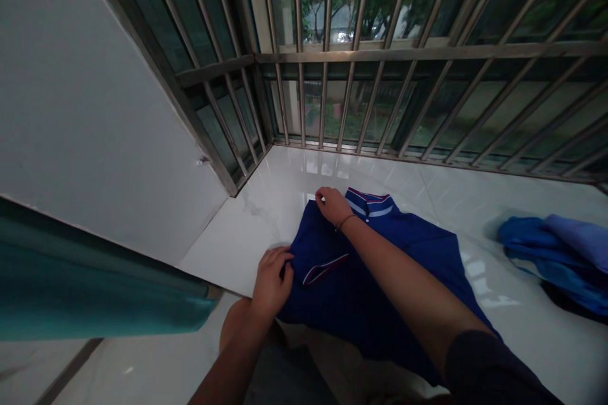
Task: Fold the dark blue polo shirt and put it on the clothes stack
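A dark blue polo shirt [380, 278] lies spread on the white marble sill, its striped collar [377, 202] pointing towards the window. One sleeve is folded inward over the body, so its white-and-red trimmed cuff [325, 269] shows as a narrow loop. At the shirt's left edge, my left hand [272, 278] is closed, with thumb and fingers pinching the cloth. My right hand [332, 204] reaches across the shirt and grips the fabric by the shoulder, left of the collar; its fingertips are partly hidden. The shirt's lower part hangs towards my lap, partly behind my right forearm.
A pile of blue and purple clothes [565, 259] lies on the sill at the right. Metal window bars [351, 107] rise along the back and left. A white wall [95, 95] and a teal curtain [95, 285] stand on the left.
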### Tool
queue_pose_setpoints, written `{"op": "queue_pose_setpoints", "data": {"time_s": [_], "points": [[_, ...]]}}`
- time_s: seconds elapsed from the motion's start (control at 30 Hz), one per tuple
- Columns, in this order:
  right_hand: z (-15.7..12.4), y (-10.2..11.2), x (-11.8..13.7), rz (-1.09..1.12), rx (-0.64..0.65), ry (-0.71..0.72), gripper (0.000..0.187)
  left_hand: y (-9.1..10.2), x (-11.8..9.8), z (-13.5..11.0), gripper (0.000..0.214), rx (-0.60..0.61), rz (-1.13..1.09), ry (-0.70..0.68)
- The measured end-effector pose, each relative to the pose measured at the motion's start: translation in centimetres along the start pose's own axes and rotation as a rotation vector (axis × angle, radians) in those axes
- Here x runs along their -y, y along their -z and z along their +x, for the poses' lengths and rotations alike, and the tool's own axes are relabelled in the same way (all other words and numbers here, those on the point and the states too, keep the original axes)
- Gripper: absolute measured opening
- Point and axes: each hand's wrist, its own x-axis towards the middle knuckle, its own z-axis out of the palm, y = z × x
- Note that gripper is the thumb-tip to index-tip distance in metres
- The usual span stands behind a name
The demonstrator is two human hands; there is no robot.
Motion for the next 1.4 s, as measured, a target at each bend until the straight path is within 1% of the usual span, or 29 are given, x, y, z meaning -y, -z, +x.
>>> {"op": "queue_pose_setpoints", "data": {"time_s": [0.07,0.13,0.2,0.27,0.33,0.37,0.43,0.5,0.53,0.63,0.7,0.77,0.87,0.9,0.97,1.0,1.07,1.13,1.2,1.27,1.33,1.4], "points": [[-1.1,1.9,-2.4,-0.03,-0.032,-0.004,0.023,0.0,-0.2,0.3,0.021,0.021,0.018,0.021],[-2.2,4.2,-5.8,-0.068,-0.057,-0.053,0.026,-0.1,-0.2,0.4,0.02,0.014,0.036,0.039],[-3.3,6.6,-9.8,-0.105,-0.083,-0.153,0.032,-0.3,-0.1,0.4,0.02,0.004,0.039,0.044],[-4.2,8.5,-13.7,-0.127,-0.088,-0.284,0.043,-0.3,-0.1,0.4,0.019,-0.002,0.042,0.044],[-4.9,9.8,-16.9,-0.117,-0.05,-0.392,0.056,-0.3,-0.1,0.4,0.018,-0.012,0.05,0.042],[-5.3,10.2,-18.2,-0.1,-0.019,-0.425,0.058,-0.3,-0.1,0.5,0.017,-0.017,0.055,0.039],[-5.8,10.4,-19.8,-0.047,0.043,-0.439,0.048,-0.2,-0.3,0.6,0.016,-0.021,0.064,0.036],[-6.4,10.4,-20.4,0.012,0.073,-0.408,0.034,-0.1,-0.4,0.7,0.016,-0.019,0.071,0.035],[-6.8,10.3,-20.4,0.04,0.07,-0.383,0.03,0.0,-0.5,0.7,0.016,-0.017,0.075,0.034],[-8.4,10.4,-19.7,0.117,0.018,-0.286,0.025,0.0,-0.6,0.8,0.016,-0.025,0.084,0.029],[-10.2,10.9,-18.9,0.165,-0.013,-0.211,0.024,-0.1,-0.6,0.8,0.017,-0.031,0.089,0.024],[-12.7,11.5,-18.0,0.235,0.001,-0.124,0.025,-0.1,-0.5,0.8,0.017,-0.033,0.093,0.021],[-17.7,12.3,-16.8,0.353,0.138,0.023,0.021,0.0,-0.5,0.8,0.017,-0.03,0.095,0.013],[-19.4,12.4,-16.6,0.356,0.187,0.071,0.016,0.0,-0.5,0.9,0.017,-0.029,0.094,0.012],[-22.6,12.4,-16.2,0.278,0.245,0.149,0.009,0.1,-0.5,0.9,0.017,-0.028,0.093,0.013],[-23.9,12.4,-16.1,0.222,0.249,0.174,0.013,0.1,-0.5,0.9,0.017,-0.026,0.093,0.015],[-25.9,12.3,-16.1,0.15,0.227,0.183,0.021,0.0,-0.4,0.9,0.018,-0.023,0.095,0.017],[-27.0,12.4,-16.3,0.131,0.178,0.142,0.024,0.0,-0.2,0.7,0.019,-0.02,0.094,0.013],[-27.4,12.7,-16.8,0.099,0.111,0.097,0.024,-0.1,0.1,0.5,0.02,-0.019,0.084,0.012],[-27.2,13.2,-17.6,0.021,0.049,0.072,0.025,-0.1,0.5,0.9,0.021,-0.025,0.057,0.033],[-26.7,13.8,-18.8,-0.06,0.006,0.047,0.026,-0.1,0.8,2.3,0.023,-0.047,0.031,0.082],[-25.9,14.2,-20.1,-0.113,-0.005,-0.006,0.029,-0.4,0.8,4.9,0.028,-0.035,0.023,0.089]]}}
